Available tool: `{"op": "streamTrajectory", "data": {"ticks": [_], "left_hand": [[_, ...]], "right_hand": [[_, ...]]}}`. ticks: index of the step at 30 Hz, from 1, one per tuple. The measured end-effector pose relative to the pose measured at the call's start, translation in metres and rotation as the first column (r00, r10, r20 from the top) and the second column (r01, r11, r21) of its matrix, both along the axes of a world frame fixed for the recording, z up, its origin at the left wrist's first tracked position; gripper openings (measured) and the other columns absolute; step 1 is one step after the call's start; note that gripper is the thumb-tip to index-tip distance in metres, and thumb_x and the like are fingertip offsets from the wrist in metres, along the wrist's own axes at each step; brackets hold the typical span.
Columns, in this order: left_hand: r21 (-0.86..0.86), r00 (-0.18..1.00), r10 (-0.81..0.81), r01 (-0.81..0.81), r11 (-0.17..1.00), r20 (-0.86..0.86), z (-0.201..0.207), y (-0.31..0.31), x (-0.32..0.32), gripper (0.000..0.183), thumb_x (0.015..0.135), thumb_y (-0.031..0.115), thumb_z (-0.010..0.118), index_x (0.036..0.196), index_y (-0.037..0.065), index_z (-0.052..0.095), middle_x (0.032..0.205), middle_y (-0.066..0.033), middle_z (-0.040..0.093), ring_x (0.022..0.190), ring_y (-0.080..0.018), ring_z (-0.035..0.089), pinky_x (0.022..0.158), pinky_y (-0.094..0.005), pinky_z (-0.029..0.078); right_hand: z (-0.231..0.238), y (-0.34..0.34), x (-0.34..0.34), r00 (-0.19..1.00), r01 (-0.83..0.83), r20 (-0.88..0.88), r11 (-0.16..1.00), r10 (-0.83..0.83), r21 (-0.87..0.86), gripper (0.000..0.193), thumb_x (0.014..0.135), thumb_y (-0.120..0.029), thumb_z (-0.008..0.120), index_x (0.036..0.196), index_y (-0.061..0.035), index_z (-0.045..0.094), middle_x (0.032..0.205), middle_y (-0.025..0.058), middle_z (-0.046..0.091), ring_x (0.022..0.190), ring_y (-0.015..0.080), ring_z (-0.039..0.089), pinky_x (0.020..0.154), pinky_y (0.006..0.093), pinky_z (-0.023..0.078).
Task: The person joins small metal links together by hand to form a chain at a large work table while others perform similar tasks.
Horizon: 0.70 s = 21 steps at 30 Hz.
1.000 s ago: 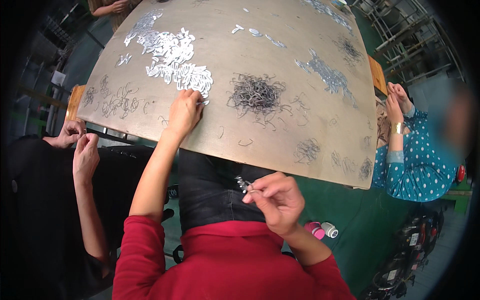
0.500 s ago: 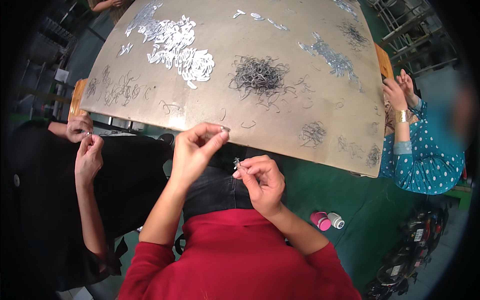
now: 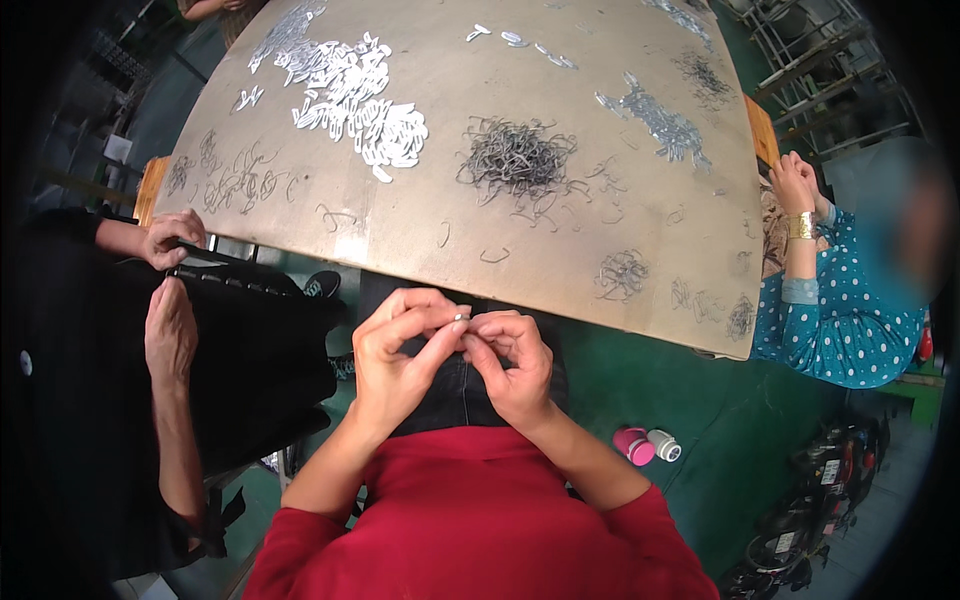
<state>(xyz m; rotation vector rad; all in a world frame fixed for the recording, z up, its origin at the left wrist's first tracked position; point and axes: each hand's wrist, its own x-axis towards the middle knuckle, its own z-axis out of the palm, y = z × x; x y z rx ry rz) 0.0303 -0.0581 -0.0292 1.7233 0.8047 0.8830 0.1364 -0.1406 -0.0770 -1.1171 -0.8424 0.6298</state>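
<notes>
Above my lap, just off the table's near edge, my left hand [image 3: 400,345] and my right hand [image 3: 512,362] meet fingertip to fingertip, both in a closed pinch. A tiny silvery metal piece [image 3: 461,318] shows at the left fingertips. What the right fingers pinch is mostly covered by the fingers; its exact shape is too small to tell. On the table [image 3: 400,225] beyond lie a pile of dark bent wire hooks [image 3: 515,158] and a heap of pale, flat oval metal pieces [image 3: 390,132]. A few loose bent wires [image 3: 494,256] rest near the edge.
More wire pieces [image 3: 622,273] and shiny metal parts [image 3: 655,120] are spread to the right. A co-worker's hands [image 3: 172,310] are at the left; another co-worker in a dotted sleeve [image 3: 850,335] sits right. A pink bottle [image 3: 633,445] and a white bottle [image 3: 664,445] are on the floor.
My left hand has come back and down from the table edge to meet my right hand. The hands were apart before, each with a small metal part. The left co-worker's hands have separated slightly.
</notes>
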Motion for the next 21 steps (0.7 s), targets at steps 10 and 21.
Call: {"op": "streamTrajectory", "data": {"ticks": [10, 21], "left_hand": [[0.025, 0.999, -0.013, 0.013, 1.000, -0.035, -0.006, -0.003, -0.001, 0.014, 0.072, -0.006, 0.068, 0.085, 0.001, 0.068, 0.087, -0.0095, 0.065, 0.070, -0.0131, 0.062, 0.061, -0.0223, 0.049], [0.019, 0.995, 0.049, -0.048, 0.999, -0.087, -0.011, -0.004, -0.006, 0.017, 0.073, -0.005, 0.067, 0.088, 0.002, 0.068, 0.082, -0.0088, 0.066, 0.063, -0.0119, 0.060, 0.055, -0.0220, 0.046]], "right_hand": [[-0.013, 0.080, 0.205, 0.768, 0.231, 0.619, 0.832, 0.162, -0.505, 0.016, 0.077, -0.009, 0.064, 0.091, -0.0032, 0.061, 0.083, 0.0086, 0.062, 0.073, 0.0229, 0.060, 0.068, 0.0324, 0.047], [-0.018, 0.092, 0.212, 0.487, 0.303, 0.733, 0.695, 0.475, -0.652, 0.011, 0.080, -0.013, 0.061, 0.087, -0.0055, 0.057, 0.089, 0.0110, 0.059, 0.088, 0.0303, 0.057, 0.075, 0.0392, 0.045]]}}
